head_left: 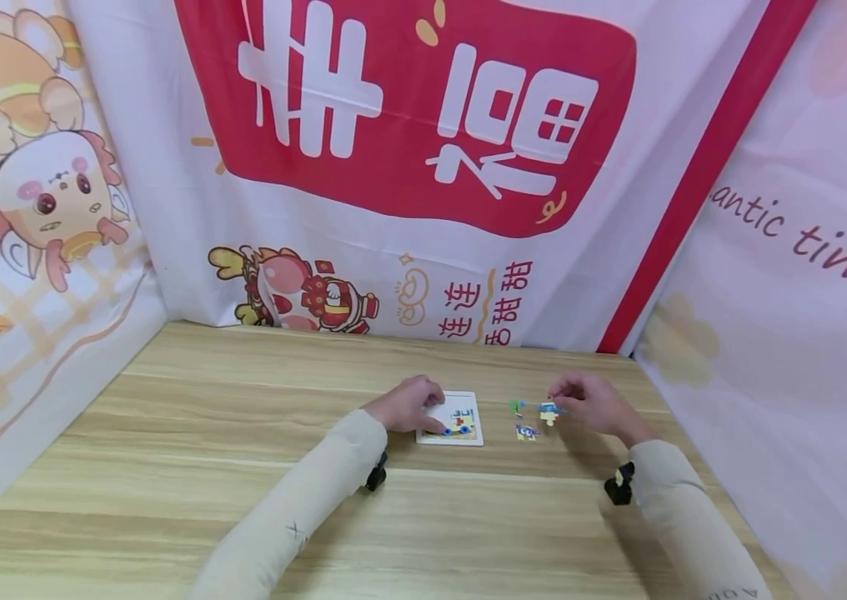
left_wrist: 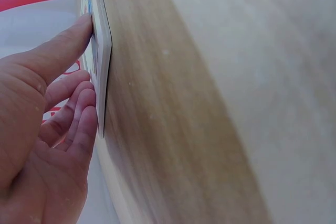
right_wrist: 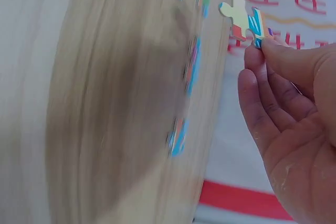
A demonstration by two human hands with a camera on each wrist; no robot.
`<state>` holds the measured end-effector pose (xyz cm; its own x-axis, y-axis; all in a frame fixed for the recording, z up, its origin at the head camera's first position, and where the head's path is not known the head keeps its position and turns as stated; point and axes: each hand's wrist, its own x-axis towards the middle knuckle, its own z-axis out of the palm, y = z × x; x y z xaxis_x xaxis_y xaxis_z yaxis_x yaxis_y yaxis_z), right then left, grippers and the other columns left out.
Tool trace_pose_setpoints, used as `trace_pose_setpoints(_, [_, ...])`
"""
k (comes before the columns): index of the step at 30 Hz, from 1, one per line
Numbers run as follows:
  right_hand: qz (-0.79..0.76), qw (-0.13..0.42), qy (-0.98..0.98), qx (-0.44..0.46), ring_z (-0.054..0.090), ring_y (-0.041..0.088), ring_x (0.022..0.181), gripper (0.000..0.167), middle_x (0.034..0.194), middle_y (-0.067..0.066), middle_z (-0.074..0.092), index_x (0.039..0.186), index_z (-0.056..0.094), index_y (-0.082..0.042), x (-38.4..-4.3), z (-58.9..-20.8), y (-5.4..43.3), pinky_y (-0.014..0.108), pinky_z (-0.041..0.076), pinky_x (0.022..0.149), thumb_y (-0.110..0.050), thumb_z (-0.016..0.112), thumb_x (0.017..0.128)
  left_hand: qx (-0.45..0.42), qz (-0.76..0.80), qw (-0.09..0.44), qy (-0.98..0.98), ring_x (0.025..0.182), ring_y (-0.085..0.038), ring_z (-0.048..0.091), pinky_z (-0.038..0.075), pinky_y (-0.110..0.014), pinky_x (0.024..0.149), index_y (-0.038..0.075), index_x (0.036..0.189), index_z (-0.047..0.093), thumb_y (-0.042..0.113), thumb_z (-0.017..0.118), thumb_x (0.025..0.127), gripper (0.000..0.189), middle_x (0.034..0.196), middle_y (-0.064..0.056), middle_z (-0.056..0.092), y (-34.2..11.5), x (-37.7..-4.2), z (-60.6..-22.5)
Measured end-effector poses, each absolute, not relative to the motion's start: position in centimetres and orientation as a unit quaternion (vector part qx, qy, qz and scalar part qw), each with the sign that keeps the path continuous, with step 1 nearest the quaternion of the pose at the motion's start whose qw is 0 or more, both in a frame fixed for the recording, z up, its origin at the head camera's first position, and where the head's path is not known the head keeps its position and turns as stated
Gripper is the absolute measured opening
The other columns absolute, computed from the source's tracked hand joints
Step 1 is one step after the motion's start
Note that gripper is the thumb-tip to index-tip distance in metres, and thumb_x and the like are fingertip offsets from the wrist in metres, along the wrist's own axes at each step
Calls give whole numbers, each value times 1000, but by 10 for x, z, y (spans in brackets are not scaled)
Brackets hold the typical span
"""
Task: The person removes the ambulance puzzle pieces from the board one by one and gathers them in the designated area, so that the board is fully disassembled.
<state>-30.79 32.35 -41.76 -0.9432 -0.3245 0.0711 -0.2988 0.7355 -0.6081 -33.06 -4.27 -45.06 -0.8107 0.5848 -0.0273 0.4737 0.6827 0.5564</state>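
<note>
Your right hand point(head_left: 594, 404) pinches the jigsaw piece point(right_wrist: 240, 17). Likely light, stiff; hold by edges, don't bend. Left hand point(head_left: 410, 406), fingers loose, touches the puzzle tray point(head_left: 451, 403) at its left edge.

High forward-down head view — close, sideways wrist views — tabletop point(head_left: 468, 533) in all.

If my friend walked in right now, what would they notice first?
Probably the big red patch with white writing, on the cloth behind the table. Next might come the left hand, touching the white puzzle tray, and the right hand, pinching a puzzle piece to the tray's right.
</note>
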Motion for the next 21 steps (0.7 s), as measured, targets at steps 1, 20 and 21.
trace_pose_setpoints(1, [-324,21,931,-164,66,17,90,8,99,14,73,107,71,1,-307,-418,328,23,56,76,-2,66,101,291,273,102,911,110,-20,60,52,-39,106,4,131,68,28,86,90,51,120,-8,65,-43,-330,-451])
trace_pose_setpoints(20, [-308,71,940,-126,64,18,94,9,100,9,74,106,75,-2,-297,-442,347,27,54,82,-5,68,101,296,273,101,910,110,-19,59,52,-38,106,4,131,68,29,85,90,51,120,-7,64,-44,-332,-453])
trace_pose_setpoints(21, [-307,69,941,-124,64,18,94,9,100,9,75,106,75,-3,-297,-444,346,28,54,83,-5,68,101,296,272,101,910,110,-19,59,52,-38,106,4,131,68,29,85,90,51,120,-7,64,-44,-332,-453])
